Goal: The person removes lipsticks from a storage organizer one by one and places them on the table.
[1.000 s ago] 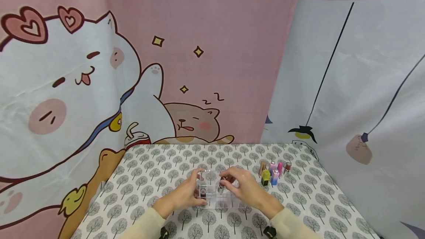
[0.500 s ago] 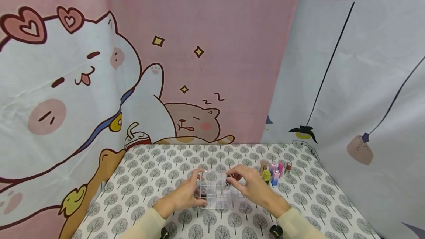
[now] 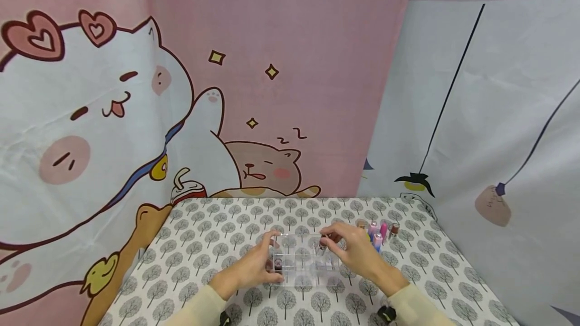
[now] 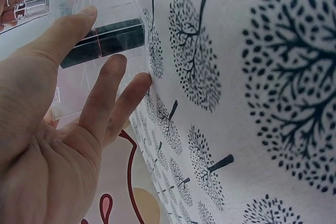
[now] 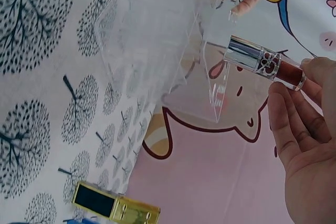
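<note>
My left hand [image 3: 254,268] grips the left side of a clear compartment organizer [image 3: 304,279], thumb at its near end and fingers at its far end. A dark lipstick tube [image 4: 105,43] stands in a left compartment, close to that hand. Between thumb and fingertips, my right hand [image 3: 355,250] pinches a lip gloss tube [image 5: 265,62] by its reddish-brown end. The silver cap of the tube points down toward the organizer's right-hand compartments, and overlaps them in the head view.
Right of the organizer stand several lip products, among them a pink tube [image 3: 383,229], a blue-and-pink tube [image 3: 377,242] and a brown-topped tube [image 3: 394,229]. A gold-and-black lipstick [image 5: 134,211] is nearest the right hand. Printed curtains rise behind the patterned tablecloth [image 3: 217,250].
My right hand has moved to the right with the lip gloss tube, from above the organizer's middle to its right part. My left hand has stayed at the organizer's left side.
</note>
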